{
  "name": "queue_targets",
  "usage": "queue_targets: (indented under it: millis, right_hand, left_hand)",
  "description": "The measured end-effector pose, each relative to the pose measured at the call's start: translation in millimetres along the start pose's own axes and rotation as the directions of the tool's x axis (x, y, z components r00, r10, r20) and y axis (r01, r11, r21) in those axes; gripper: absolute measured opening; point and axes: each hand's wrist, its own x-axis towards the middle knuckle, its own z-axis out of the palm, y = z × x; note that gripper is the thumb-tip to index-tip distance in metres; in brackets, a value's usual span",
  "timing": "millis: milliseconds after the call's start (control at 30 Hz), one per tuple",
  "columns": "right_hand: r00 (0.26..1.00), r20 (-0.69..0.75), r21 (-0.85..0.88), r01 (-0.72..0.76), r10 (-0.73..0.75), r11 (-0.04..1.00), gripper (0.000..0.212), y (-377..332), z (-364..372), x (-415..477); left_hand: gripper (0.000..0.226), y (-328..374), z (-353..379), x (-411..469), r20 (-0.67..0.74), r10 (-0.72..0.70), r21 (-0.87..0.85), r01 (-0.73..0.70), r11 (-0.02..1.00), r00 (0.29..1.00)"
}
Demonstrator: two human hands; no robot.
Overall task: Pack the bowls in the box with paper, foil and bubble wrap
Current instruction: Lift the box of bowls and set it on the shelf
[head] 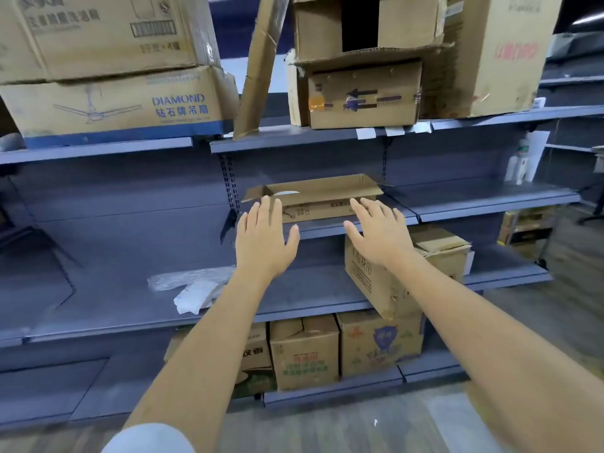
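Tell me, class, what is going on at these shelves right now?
A person stands at grey store shelving and reaches both bare hands toward a small open cardboard box on the middle shelf. The left hand and right hand are spread open just in front of the box, holding nothing. Something white shows inside the box, too hidden to identify. Crumpled plastic and paper wrapping lies on the shelf below. Nothing is being packed yet.
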Motion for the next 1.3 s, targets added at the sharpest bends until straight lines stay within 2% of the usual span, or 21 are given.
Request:
queue_targets:
  millis: [200, 367, 600, 833, 1000, 1300]
  right_hand:
    - [1.0, 0.012, -0.012, -0.014, 0.014, 1.0, 0.058, 9, 21, 21]
    - [0.998, 0.058, 0.023, -0.017, 0.015, 1.0, 0.061, 26, 43, 51]
    - [0.996, 0.086, 0.054, 0.006, -0.011, 0.999, 0.074, 64, 57, 106]
    - [0.989, 0.148, 0.103, -0.017, 0.002, 0.994, 0.083, 98, 84, 148]
    - [0.985, 0.17, 0.137, -0.038, 0.014, 0.99, 0.082, 112, 103, 177]
    - [0.979, 0.204, 0.135, -0.014, -0.014, 0.991, 0.083, 123, 145, 225]
  left_hand:
    - [0.064, -8, 23, 20, 0.007, -0.009, 0.006, 0.009, 1.0, 1.0]
    - [0.066, -1, 54, 44, 0.071, -0.036, 0.037, 0.033, 0.999, 0.997]
    - [0.071, 26, 93, 96, 0.138, -0.069, 0.089, 0.057, 0.994, 0.988]
    - [0.077, 42, 134, 130, 0.183, -0.145, 0.054, 0.137, 0.989, 0.972]
    - [0.082, 43, 152, 159, 0.231, -0.251, -0.002, 0.258, 0.966, 0.94]
    - [0.078, 37, 201, 217, 0.224, -0.254, 0.008, 0.259, 0.966, 0.941]
